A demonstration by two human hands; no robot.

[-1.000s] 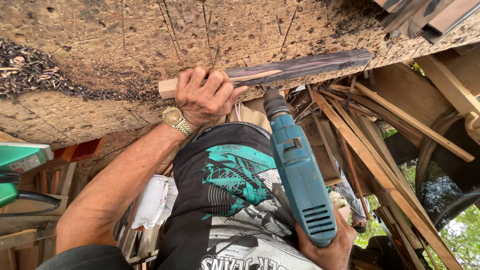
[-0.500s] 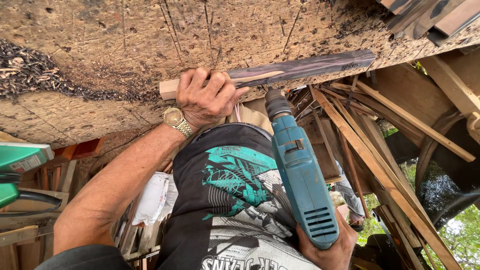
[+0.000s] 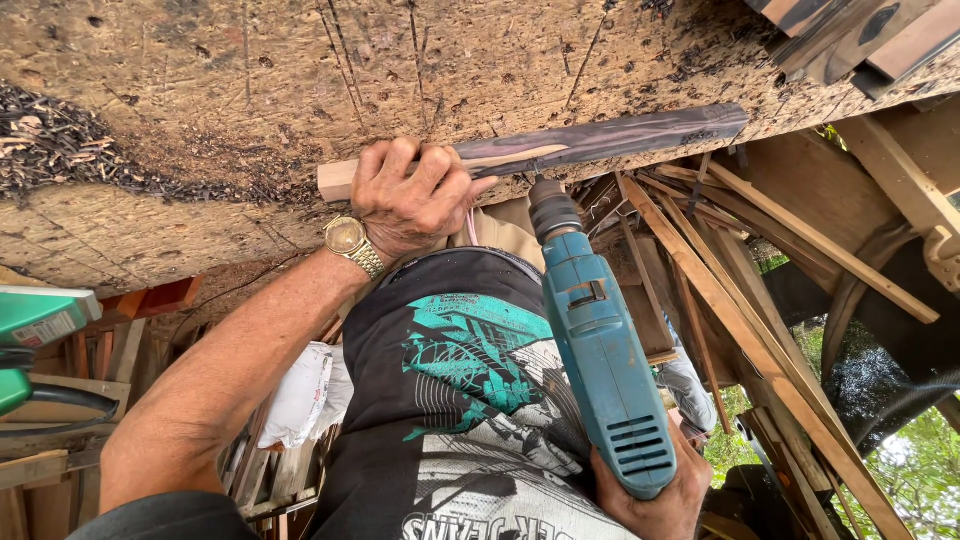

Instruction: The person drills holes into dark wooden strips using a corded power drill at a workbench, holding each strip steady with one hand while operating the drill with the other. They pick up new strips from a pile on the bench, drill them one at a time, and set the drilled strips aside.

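Note:
My left hand (image 3: 412,198), with a gold wristwatch (image 3: 352,243) on the wrist, presses a long wooden strip (image 3: 600,140) with dark streaks against the near edge of a rough chipboard workbench (image 3: 250,80). My right hand (image 3: 655,500) grips the handle of a teal electric drill (image 3: 598,350). The drill's chuck (image 3: 552,208) points at the strip's near side, just right of my left fingers. The bit tip is hidden where it meets the wood.
Dark wood shavings (image 3: 60,150) lie on the bench at left. Loose wooden slats (image 3: 760,330) lean below the bench at right. A green tool (image 3: 35,330) sits at the left edge. More dark boards (image 3: 850,35) rest at the top right.

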